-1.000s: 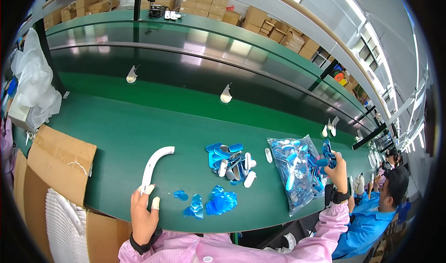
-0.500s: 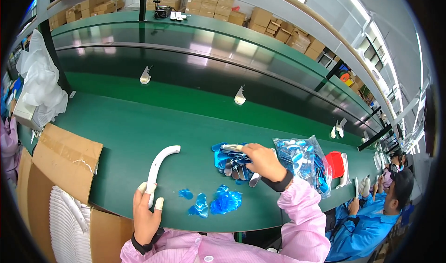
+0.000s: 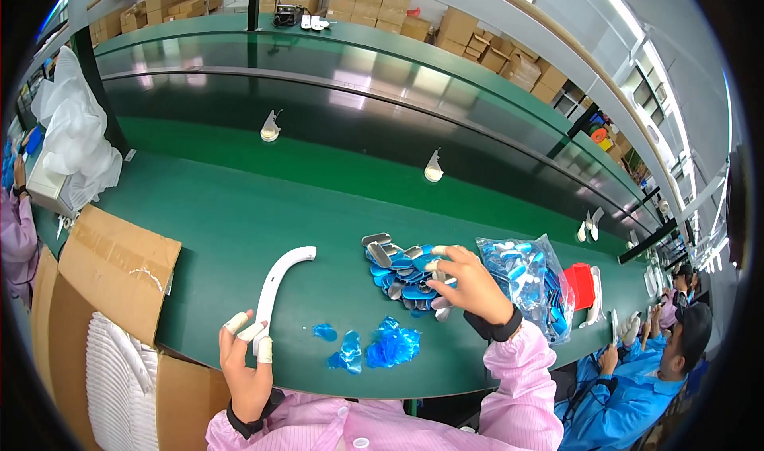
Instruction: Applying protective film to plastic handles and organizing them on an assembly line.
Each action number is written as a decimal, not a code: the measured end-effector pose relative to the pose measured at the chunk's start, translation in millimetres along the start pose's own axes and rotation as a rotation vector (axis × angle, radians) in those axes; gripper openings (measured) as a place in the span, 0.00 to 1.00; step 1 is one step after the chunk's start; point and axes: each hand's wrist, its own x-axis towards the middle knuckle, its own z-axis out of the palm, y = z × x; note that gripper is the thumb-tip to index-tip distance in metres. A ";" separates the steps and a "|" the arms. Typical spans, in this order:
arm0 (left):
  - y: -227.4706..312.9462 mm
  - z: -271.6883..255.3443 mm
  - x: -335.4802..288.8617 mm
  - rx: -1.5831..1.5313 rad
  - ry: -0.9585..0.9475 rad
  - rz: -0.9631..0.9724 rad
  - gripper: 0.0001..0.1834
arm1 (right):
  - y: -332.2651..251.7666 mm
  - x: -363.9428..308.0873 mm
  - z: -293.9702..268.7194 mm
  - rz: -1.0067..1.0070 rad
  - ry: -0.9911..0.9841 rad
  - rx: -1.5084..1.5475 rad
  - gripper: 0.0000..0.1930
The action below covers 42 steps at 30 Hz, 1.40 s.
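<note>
Head view shows our left hand (image 3: 245, 354) pinching the near end of a white curved plastic piece (image 3: 278, 282), which arcs away across the green table (image 3: 231, 220). Our right hand (image 3: 471, 285) rests with fingers curled on a pile of small oval parts with blue film (image 3: 402, 274); whether it grips one we cannot tell. Crumpled blue film scraps (image 3: 374, 346) lie near, between both hands; a clear bag of parts (image 3: 529, 280) sits just right.

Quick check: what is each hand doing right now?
Left hand: closed on the lower end of the curved white part.
Right hand: fingers in the pile of small blue-wrapped pieces; grip cannot be told.
</note>
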 end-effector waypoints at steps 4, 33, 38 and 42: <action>10.9 4.8 0.0 -0.119 0.003 0.032 0.12 | -29.1 -3.5 19.2 -0.125 -0.042 -0.285 0.10; 35.2 53.1 6.1 -0.458 -0.656 0.164 0.21 | -108.2 -26.2 67.7 -0.011 0.120 0.835 0.05; 27.0 50.1 4.5 -0.439 -0.703 0.082 0.17 | -108.2 -29.5 61.6 0.045 0.060 0.760 0.06; 22.9 46.8 7.9 -0.480 -0.661 -0.108 0.13 | -99.0 -32.9 62.0 0.057 0.435 0.585 0.08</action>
